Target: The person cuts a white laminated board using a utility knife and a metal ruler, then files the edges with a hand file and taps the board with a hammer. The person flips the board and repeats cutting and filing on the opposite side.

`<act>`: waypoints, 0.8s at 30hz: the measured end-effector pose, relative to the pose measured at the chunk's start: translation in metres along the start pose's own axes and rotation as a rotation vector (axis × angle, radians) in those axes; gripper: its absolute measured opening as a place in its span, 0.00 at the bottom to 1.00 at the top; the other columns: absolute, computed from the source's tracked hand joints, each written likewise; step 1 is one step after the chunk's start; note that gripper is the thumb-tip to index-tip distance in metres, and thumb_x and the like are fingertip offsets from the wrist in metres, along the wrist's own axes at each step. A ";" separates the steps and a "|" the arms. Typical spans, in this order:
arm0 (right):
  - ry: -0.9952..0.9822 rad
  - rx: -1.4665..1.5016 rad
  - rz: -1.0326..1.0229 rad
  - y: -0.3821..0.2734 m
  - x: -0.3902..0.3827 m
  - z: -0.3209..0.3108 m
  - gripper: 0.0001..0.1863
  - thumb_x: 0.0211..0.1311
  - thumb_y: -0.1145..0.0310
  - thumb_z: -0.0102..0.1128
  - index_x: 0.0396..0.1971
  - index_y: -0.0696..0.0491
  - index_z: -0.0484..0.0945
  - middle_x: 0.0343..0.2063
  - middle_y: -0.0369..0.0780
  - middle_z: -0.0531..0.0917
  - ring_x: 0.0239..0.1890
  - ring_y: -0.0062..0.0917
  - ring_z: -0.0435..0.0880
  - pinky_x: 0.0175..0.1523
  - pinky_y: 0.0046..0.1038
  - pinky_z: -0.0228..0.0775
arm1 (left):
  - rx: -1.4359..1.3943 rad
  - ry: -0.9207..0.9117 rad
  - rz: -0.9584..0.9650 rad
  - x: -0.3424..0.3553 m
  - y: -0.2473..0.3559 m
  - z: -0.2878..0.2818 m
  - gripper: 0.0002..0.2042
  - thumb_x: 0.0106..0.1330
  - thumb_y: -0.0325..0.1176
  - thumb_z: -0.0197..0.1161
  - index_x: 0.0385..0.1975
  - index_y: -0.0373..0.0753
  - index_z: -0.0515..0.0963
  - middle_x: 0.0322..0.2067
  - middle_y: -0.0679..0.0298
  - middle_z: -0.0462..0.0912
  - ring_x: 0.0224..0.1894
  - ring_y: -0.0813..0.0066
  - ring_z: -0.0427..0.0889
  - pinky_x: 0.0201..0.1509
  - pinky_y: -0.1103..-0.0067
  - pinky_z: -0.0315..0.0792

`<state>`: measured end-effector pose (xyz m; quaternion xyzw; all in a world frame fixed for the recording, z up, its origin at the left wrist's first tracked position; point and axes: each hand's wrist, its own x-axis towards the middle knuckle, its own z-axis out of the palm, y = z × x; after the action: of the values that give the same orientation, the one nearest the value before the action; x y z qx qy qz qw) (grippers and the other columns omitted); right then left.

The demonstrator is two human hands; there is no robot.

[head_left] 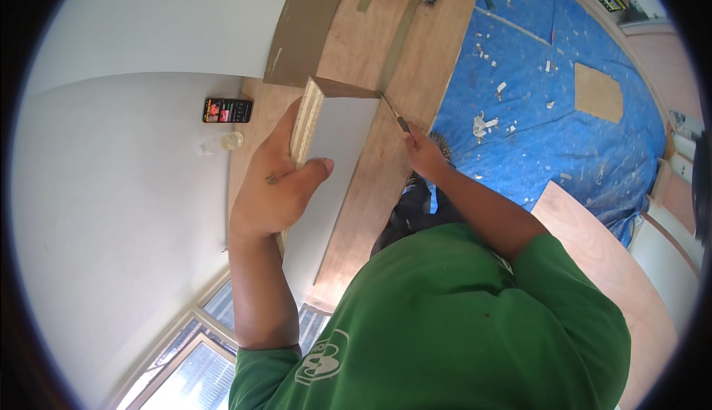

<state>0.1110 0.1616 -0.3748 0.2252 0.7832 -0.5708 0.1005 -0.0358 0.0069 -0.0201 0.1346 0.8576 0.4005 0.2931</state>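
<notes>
1. From where I stand, the board (337, 136) is over the counter (356, 221), between the two hands, its length running back past the left forearm. I can't tell whether its lower end rests on the wood.
2. It is a long, straight-sided piece: a smooth, matte grey face, a brown end, and a raw pale edge, rough and streaked.
3. The left grip (274, 184) is clamped on the board, thumb pressed flat on the grey face, palm against the raw edge; the fingers are mostly hidden behind.
4. The right grip (426, 156) is closed round the dark handle of a slim tool (403, 123). Its thin shaft points at the board's corner; whether the tip touches, I can't tell.
5. The counter is smooth, reddish-brown wood with visible grain. A flat, bendy olive strip (401, 35) lies along it, reaching toward that same corner.
6. A glossy black phone (228, 110) with a lit screen is by the pale wall, just beside a small, round, yellowish thing (232, 141).
7. Below spreads a creased blue tarp (512, 128), scattered with white scraps (482, 125) and one stiff tan sheet (598, 93).
</notes>
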 end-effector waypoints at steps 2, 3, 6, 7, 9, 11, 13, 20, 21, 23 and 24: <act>0.001 0.029 -0.038 0.002 0.014 0.003 0.24 0.78 0.57 0.49 0.68 0.51 0.69 0.31 0.57 0.84 0.37 0.55 0.86 0.42 0.48 0.76 | -0.003 0.001 0.002 -0.001 0.001 0.001 0.36 0.57 0.26 0.62 0.71 0.26 0.65 0.58 0.46 0.80 0.64 0.61 0.76 0.71 0.74 0.64; 0.002 -0.003 -0.012 0.003 0.019 0.005 0.24 0.78 0.56 0.49 0.68 0.51 0.69 0.32 0.57 0.84 0.39 0.55 0.86 0.43 0.48 0.76 | -0.011 -0.002 0.007 -0.001 0.001 0.002 0.36 0.57 0.26 0.62 0.71 0.26 0.65 0.58 0.46 0.80 0.64 0.60 0.76 0.71 0.74 0.64; 0.028 -0.054 -0.001 0.006 0.027 0.010 0.24 0.78 0.56 0.49 0.67 0.50 0.71 0.36 0.59 0.85 0.42 0.55 0.86 0.46 0.48 0.77 | -0.017 -0.005 0.014 -0.002 0.001 0.002 0.36 0.57 0.25 0.61 0.71 0.26 0.65 0.58 0.45 0.80 0.64 0.60 0.76 0.71 0.73 0.64; 0.031 -0.064 0.010 0.007 0.027 0.011 0.24 0.78 0.56 0.49 0.67 0.50 0.71 0.37 0.59 0.85 0.43 0.55 0.86 0.47 0.48 0.77 | -0.007 -0.002 0.012 -0.002 0.001 0.002 0.36 0.57 0.25 0.61 0.71 0.26 0.65 0.58 0.45 0.80 0.64 0.60 0.76 0.71 0.73 0.64; 0.053 -0.068 -0.007 0.008 0.025 0.013 0.24 0.78 0.55 0.49 0.67 0.49 0.71 0.38 0.59 0.85 0.44 0.55 0.86 0.48 0.48 0.77 | -0.005 -0.001 0.020 -0.002 0.000 0.003 0.36 0.57 0.25 0.61 0.71 0.26 0.65 0.58 0.45 0.80 0.65 0.59 0.76 0.71 0.73 0.64; 0.096 -0.054 -0.064 0.008 0.024 0.013 0.24 0.78 0.55 0.49 0.67 0.49 0.71 0.38 0.59 0.85 0.43 0.56 0.86 0.48 0.49 0.77 | -0.025 -0.002 0.027 -0.001 0.000 0.003 0.36 0.57 0.25 0.61 0.71 0.26 0.65 0.58 0.45 0.80 0.65 0.59 0.76 0.71 0.73 0.64; 0.074 -0.062 -0.068 0.007 0.026 0.012 0.25 0.79 0.56 0.50 0.67 0.54 0.71 0.37 0.58 0.85 0.42 0.53 0.86 0.47 0.45 0.77 | -0.043 -0.010 0.045 0.000 -0.001 0.003 0.36 0.57 0.25 0.61 0.71 0.26 0.65 0.58 0.45 0.80 0.65 0.59 0.76 0.71 0.73 0.64; -0.016 -0.040 -0.060 -0.004 0.022 0.001 0.25 0.79 0.57 0.50 0.68 0.53 0.69 0.35 0.58 0.84 0.41 0.55 0.86 0.45 0.45 0.76 | -0.012 -0.009 0.012 0.001 0.001 0.000 0.37 0.57 0.25 0.61 0.71 0.26 0.64 0.58 0.43 0.80 0.66 0.57 0.76 0.72 0.72 0.64; -0.041 -0.066 0.002 -0.004 0.017 -0.001 0.24 0.79 0.57 0.49 0.67 0.53 0.69 0.34 0.58 0.84 0.40 0.55 0.86 0.44 0.46 0.76 | -0.017 -0.012 0.008 0.002 0.000 0.001 0.37 0.56 0.25 0.61 0.71 0.26 0.64 0.58 0.43 0.80 0.66 0.57 0.77 0.71 0.72 0.64; -0.059 -0.087 0.077 -0.003 -0.002 -0.004 0.23 0.79 0.57 0.49 0.66 0.52 0.69 0.33 0.58 0.83 0.39 0.56 0.85 0.43 0.47 0.75 | -0.042 -0.004 -0.002 0.002 0.001 0.002 0.37 0.56 0.25 0.61 0.71 0.27 0.64 0.57 0.43 0.80 0.65 0.56 0.77 0.71 0.72 0.65; -0.047 -0.084 0.038 -0.002 -0.007 -0.007 0.23 0.79 0.57 0.49 0.66 0.52 0.69 0.33 0.58 0.83 0.39 0.56 0.85 0.43 0.48 0.75 | -0.030 -0.011 0.001 0.001 0.001 0.002 0.37 0.56 0.26 0.61 0.71 0.27 0.64 0.57 0.43 0.80 0.65 0.56 0.77 0.70 0.72 0.65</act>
<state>0.1172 0.1656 -0.3681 0.2222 0.7994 -0.5406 0.1390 -0.0352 0.0093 -0.0214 0.1327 0.8500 0.4125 0.2995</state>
